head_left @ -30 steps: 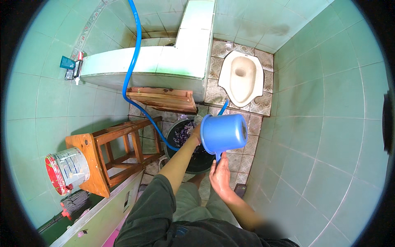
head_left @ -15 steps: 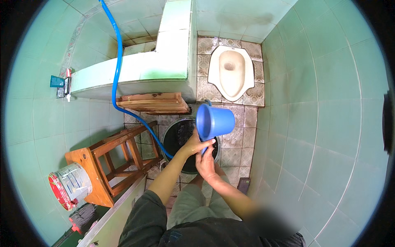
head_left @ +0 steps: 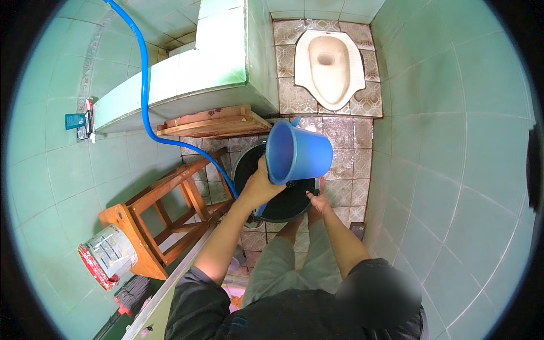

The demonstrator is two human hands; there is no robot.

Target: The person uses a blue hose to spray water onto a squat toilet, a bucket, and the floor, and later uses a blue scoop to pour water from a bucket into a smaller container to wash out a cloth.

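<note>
A blue water dipper (head_left: 309, 152), tipped on its side with its mouth facing left, hangs over the black bucket (head_left: 286, 214). My left hand (head_left: 262, 186) is wrapped round the dipper's handle, close below its rim. Lower right of it, my right hand (head_left: 319, 202) grips the bucket's right rim, thumb on the inner side and fingers outside. The inside of the bucket is dark, and part of it is hidden by the dipper and my left hand. A blue hose (head_left: 145, 96) comes down from the upper left to the bucket's left side.
A squat toilet (head_left: 330, 71) sits on the raised tiles ahead. A tiled ledge (head_left: 170, 79) and a wooden board (head_left: 212, 122) stand beyond the bucket. On the left are a wooden stool (head_left: 127, 226), a plastic pail (head_left: 110, 254) and a mop head (head_left: 133, 293). A tiled wall (head_left: 430, 170) rises at right.
My right hand has left the dipper's handle and moved down right to the bucket's rim. My left hand keeps hold of the dipper. The whole view has shifted slightly.
</note>
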